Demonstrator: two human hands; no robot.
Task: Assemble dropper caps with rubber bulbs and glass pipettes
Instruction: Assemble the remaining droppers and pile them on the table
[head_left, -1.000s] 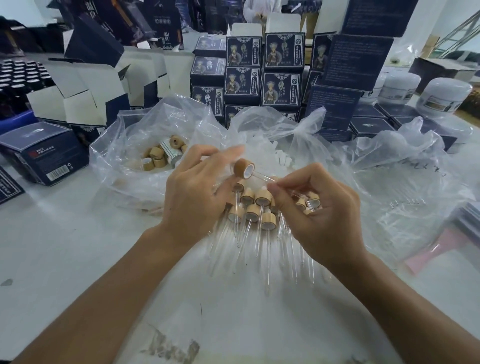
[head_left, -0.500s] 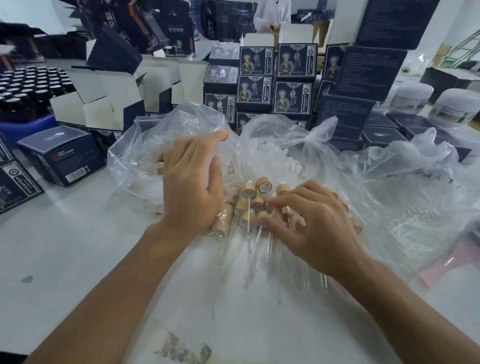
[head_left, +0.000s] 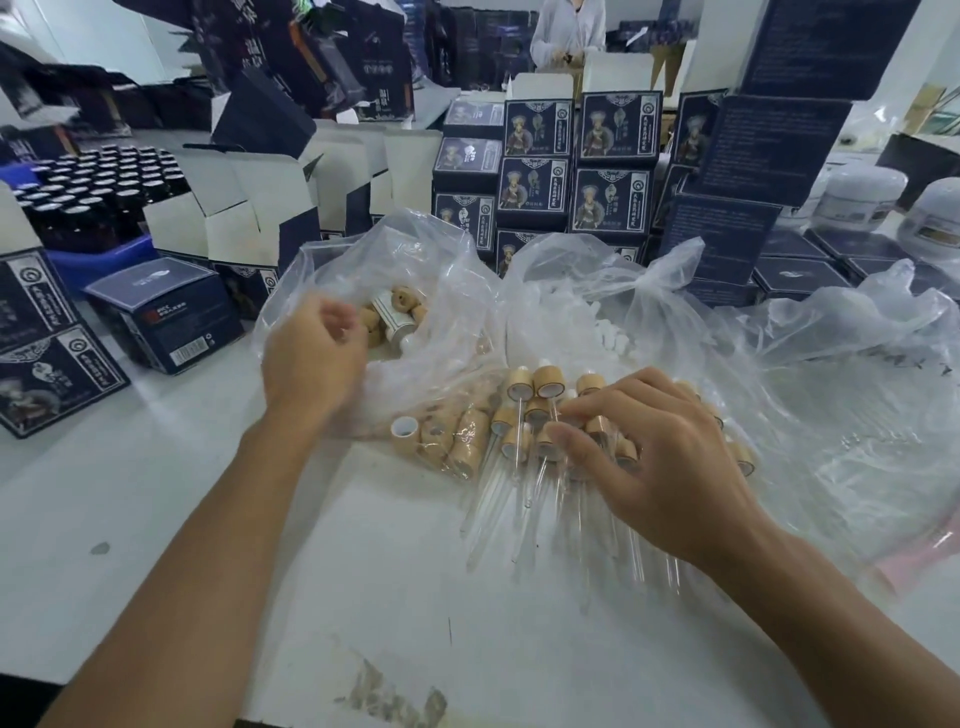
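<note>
A pile of assembled droppers (head_left: 524, 415), bamboo-coloured caps with glass pipettes, lies on the white table (head_left: 156, 493) in front of me. My right hand (head_left: 670, 467) rests on the pile, its spread fingers touching the caps. My left hand (head_left: 311, 358) is at the mouth of the left plastic bag (head_left: 332, 270), fingers curled and blurred; whether it holds anything is unclear. Loose caps (head_left: 402, 304) lie inside that bag. More caps (head_left: 457, 441) sit under plastic near the pile. White rubber bulbs (head_left: 608, 332) fill the middle bag. Loose glass pipettes (head_left: 857, 447) show faintly in the right bag.
Stacked dark blue boxes (head_left: 613, 197) stand behind the bags, open cartons (head_left: 244, 208) to the left. Dark bottles (head_left: 88, 192) fill a blue crate at far left. White jars (head_left: 862, 192) stand at the right. A person in white (head_left: 569, 31) is at the back.
A second ago both hands held one dropper above the pile. My right hand has laid it down on the pile. My left hand has moved up and left to the cap bag.
</note>
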